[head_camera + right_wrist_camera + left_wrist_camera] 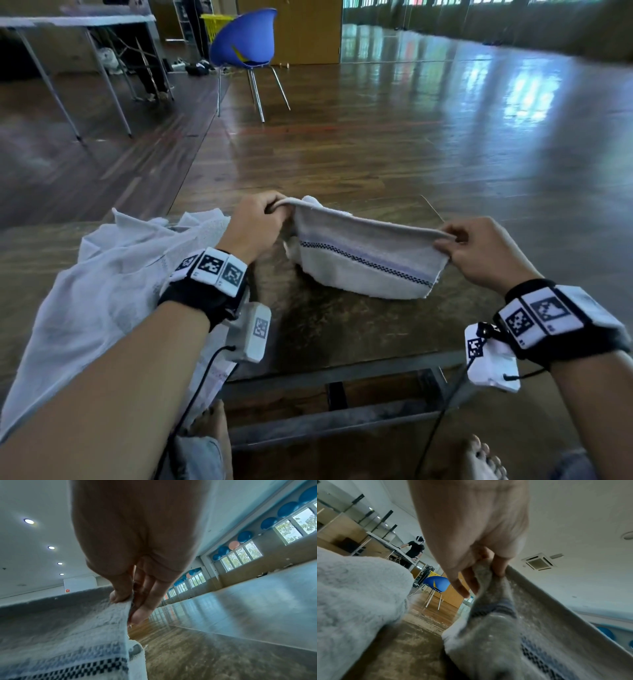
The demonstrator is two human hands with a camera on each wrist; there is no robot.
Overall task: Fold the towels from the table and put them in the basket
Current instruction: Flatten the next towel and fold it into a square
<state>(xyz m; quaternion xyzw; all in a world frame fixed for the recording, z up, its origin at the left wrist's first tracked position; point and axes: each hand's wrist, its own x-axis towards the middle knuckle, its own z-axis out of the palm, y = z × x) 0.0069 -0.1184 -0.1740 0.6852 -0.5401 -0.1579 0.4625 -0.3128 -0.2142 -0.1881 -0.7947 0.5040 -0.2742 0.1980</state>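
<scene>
A small white towel (pixel 363 260) with a blue band and a dark checkered stripe is stretched above the brown table (pixel 335 325). Its lower edge touches the tabletop. My left hand (pixel 270 214) pinches the towel's upper left corner, and my right hand (pixel 452 241) pinches the upper right corner. The left wrist view shows the left hand (pixel 484 566) gripping the towel (pixel 496 635). The right wrist view shows the right hand (pixel 130 599) with thumb and fingers closed on the towel's edge (pixel 77 635). A heap of larger white towels (pixel 113 284) lies left of my left arm. No basket is visible nearby.
A blue chair (pixel 246 41) stands on the wooden floor beyond the table, with a yellow crate (pixel 214 25) behind it. A white table (pixel 68 24) stands at the far left. Another person (pixel 416 549) works at that table. My bare feet show under the table's front edge.
</scene>
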